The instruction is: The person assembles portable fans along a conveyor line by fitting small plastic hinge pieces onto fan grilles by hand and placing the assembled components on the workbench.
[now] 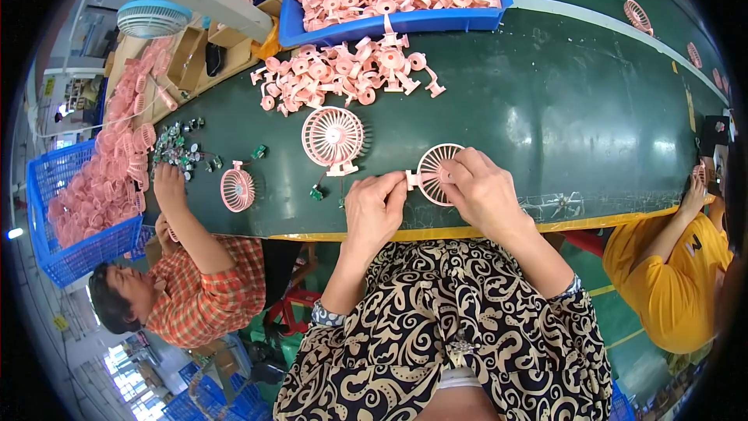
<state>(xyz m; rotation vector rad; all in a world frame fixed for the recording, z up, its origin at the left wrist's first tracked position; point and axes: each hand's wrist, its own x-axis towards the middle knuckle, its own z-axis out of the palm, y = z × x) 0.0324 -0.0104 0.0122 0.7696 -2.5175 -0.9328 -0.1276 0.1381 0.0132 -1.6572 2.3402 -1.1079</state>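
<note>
Leftmost, one blue basket point(89, 253) brims with pink fan parts too many to count, near one light-blue fan point(152, 17). One co-worker in a plaid shirt point(206, 288) stretches a hand toward a single cluster of green circuit boards point(183, 146) on the green desk point(561, 109). Three pink fan cages mark the near stretch of the desk: a small cage point(237, 189) right of the cluster; a large cage point(333, 135) farther right, near a loose green board point(316, 192); and a third cage point(431, 174) in the worker's two hands, over the desk near its yellow front edge. Beyond the large cage lie one loose heap of pink brackets point(343, 74) and one blue tray point(448, 22) piled with more. The left hand point(372, 206) pinches the third cage's short neck between thumb and forefinger, the other fingers curled in. The right hand point(485, 189) is closed over the cage's right side, bent fingertips pressed to it, its grip partly hidden. Far right, one pink ring point(637, 15) lies beyond a white strip, and a second co-worker in a yellow shirt point(662, 288) sits at the desk.
</note>
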